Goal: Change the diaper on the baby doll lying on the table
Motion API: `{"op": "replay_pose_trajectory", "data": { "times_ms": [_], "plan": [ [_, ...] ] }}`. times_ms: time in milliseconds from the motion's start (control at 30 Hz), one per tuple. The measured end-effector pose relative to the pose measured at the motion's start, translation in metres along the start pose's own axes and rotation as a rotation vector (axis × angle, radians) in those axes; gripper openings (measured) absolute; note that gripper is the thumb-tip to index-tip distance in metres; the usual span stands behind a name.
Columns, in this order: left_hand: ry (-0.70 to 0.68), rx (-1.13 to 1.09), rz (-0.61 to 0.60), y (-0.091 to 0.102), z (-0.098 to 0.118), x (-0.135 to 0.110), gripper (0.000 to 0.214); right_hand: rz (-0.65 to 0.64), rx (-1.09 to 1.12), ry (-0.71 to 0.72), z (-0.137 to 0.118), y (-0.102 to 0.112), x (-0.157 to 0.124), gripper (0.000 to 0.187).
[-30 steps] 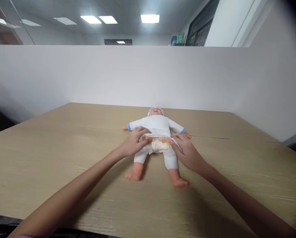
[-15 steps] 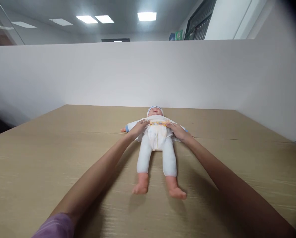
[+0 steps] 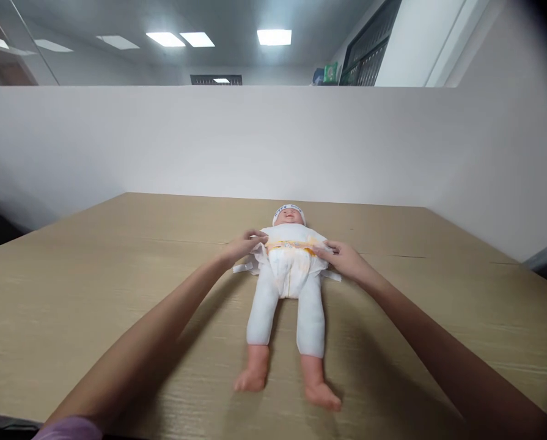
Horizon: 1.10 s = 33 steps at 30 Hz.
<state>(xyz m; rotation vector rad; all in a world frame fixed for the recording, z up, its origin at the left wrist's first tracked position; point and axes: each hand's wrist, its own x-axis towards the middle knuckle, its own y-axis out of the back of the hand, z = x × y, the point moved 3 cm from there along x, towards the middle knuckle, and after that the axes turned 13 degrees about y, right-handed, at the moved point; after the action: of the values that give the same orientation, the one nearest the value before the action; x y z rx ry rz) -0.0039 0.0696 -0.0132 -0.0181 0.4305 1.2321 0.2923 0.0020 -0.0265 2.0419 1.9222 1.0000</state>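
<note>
At center frame, the left hand (image 3: 245, 245) and right hand (image 3: 341, 256) pinch the sides of the diaper (image 3: 290, 272); its front covers the doll's (image 3: 288, 233) belly, both tabs (image 3: 242, 267) unfastened.

The person wears a purple sleeve (image 3: 71, 429), seen low on the left, by the near edge of the table (image 3: 200, 391). It is a muted, mauve-leaning purple, its cloth ending in a softly rounded edge around the arm; most of it lies out of view. Beyond it, the left forearm (image 3: 163, 342) is bare and slim, tapering to a narrow wrist. The right forearm (image 3: 420, 348) is likewise bare and tapered. The left hand (image 3: 242, 247) and right hand (image 3: 346, 261) are ungloved, with slender fingers; nails are too small to make out.
</note>
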Motion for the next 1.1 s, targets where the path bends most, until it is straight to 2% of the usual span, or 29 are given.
{"op": "replay_pose_trajectory", "data": {
  "times_ms": [100, 167, 233, 333, 400, 467, 567, 800, 933, 1100],
  "plan": [
    [-0.086, 0.102, 0.159, 0.008, 0.018, -0.011, 0.033, 0.056, -0.236, -0.007, 0.006, 0.014, -0.015, 0.032],
    [-0.215, 0.239, 0.272, 0.003, 0.033, -0.023, 0.024, 0.092, -0.37, -0.003, 0.013, 0.017, -0.029, 0.029],
    [-0.395, 0.388, 0.319, -0.014, 0.045, -0.036, 0.019, 0.106, -0.449, 0.014, 0.022, 0.016, -0.044, 0.029],
    [-0.653, 0.626, 0.27, -0.055, 0.053, -0.049, 0.019, 0.115, -0.505, 0.083, 0.035, 0.008, -0.062, 0.03],
    [-0.738, 0.775, 0.233, -0.081, 0.051, -0.049, 0.024, 0.122, -0.532, 0.125, 0.042, 0.003, -0.068, 0.03],
    [-0.749, 0.887, 0.224, -0.1, 0.046, -0.044, 0.03, 0.134, -0.543, 0.115, 0.048, 0.002, -0.069, 0.031],
    [-0.724, 0.98, 0.244, -0.111, 0.04, -0.035, 0.037, 0.154, -0.517, 0.034, 0.056, 0.002, -0.067, 0.032],
    [-0.691, 0.975, 0.259, -0.11, 0.037, -0.029, 0.046, 0.127, -0.301, -0.08, 0.059, 0.001, -0.065, 0.033],
    [-0.673, 0.97, 0.262, -0.11, 0.036, -0.029, 0.046, 0.185, -0.015, -0.059, 0.047, 0.0, -0.063, 0.032],
    [-0.655, 0.956, 0.266, -0.109, 0.036, -0.029, 0.046, 0.199, 0.044, -0.042, 0.029, -0.001, -0.056, 0.033]
  ]
}}
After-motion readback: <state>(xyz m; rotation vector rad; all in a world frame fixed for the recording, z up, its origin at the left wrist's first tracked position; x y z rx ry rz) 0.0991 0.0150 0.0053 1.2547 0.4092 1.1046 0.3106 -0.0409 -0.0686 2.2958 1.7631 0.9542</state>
